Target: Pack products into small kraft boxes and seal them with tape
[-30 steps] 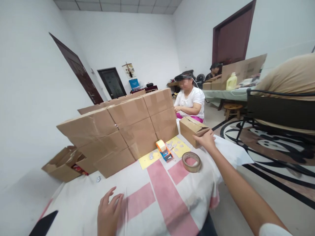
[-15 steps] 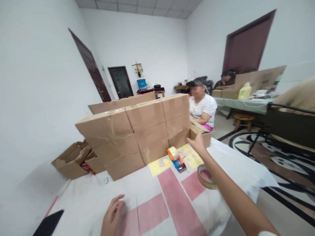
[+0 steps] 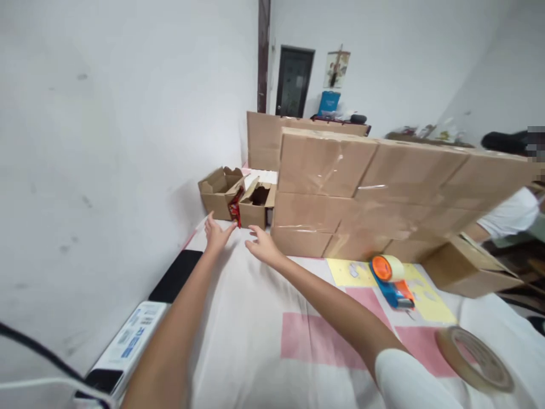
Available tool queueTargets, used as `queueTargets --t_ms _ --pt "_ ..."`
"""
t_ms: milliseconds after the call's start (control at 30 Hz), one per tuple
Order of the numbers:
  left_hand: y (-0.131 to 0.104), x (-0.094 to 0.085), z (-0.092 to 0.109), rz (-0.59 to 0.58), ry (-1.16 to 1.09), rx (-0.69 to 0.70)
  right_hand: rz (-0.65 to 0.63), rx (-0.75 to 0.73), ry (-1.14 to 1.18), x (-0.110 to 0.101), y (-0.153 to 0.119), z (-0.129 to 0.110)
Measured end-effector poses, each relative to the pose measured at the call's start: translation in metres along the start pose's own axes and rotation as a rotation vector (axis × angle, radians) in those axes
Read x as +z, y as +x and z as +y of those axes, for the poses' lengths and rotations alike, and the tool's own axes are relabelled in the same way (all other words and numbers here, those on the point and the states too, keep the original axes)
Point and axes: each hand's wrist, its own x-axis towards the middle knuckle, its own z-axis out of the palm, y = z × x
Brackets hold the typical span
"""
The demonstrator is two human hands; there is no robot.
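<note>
Both hands reach over the white cloth at the far left of the table. My left hand (image 3: 217, 234) has its fingers apart and holds nothing, just in front of an open cardboard box (image 3: 217, 201). My right hand (image 3: 263, 244), also empty with fingers spread, is near a second open box (image 3: 253, 215). A red packet (image 3: 235, 208) stands between these two boxes. To their right rises a stack of closed cardboard boxes (image 3: 319, 170) with clear tape across them.
On the right lie a tape dispenser (image 3: 392, 281), a brown tape roll (image 3: 474, 359) and an open box (image 3: 470, 267). A white box (image 3: 130, 338) and a black item (image 3: 176, 276) line the wall side. A person's sleeve (image 3: 511, 216) shows behind the stack.
The view has swung left. My right hand has left the open box at the right end of the stack, and both hands have moved to the boxes at the left.
</note>
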Motion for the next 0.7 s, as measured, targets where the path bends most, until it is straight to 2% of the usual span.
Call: queueTargets --t_ms 67,133,267,400,500,633,700 --pt "0.026 0.012 -0.006 0.074 -0.003 -0.039 -0.063 -0.051 -0.012 0.029 0.029 0.000" --pt "0.049 0.020 -0.012 0.142 -0.014 -0.085 -0.075 -0.057 -0.060 0.053 0.056 0.001" --pt "0.081 0.029 -0.019 0.173 -0.034 -0.108 0.028 0.011 -0.151 0.085 0.099 0.006" --pt "0.095 0.039 -0.019 0.139 0.004 -0.163 0.040 0.060 -0.119 0.101 0.129 0.017" --pt "0.102 0.046 -0.024 0.175 0.044 -0.158 0.080 0.054 -0.114 0.109 0.143 0.030" --pt "0.105 0.048 -0.034 0.208 0.079 -0.089 0.117 -0.025 -0.077 0.114 0.151 0.044" --pt "0.103 0.044 -0.032 0.243 0.108 -0.090 0.120 -0.056 -0.030 0.113 0.149 0.045"
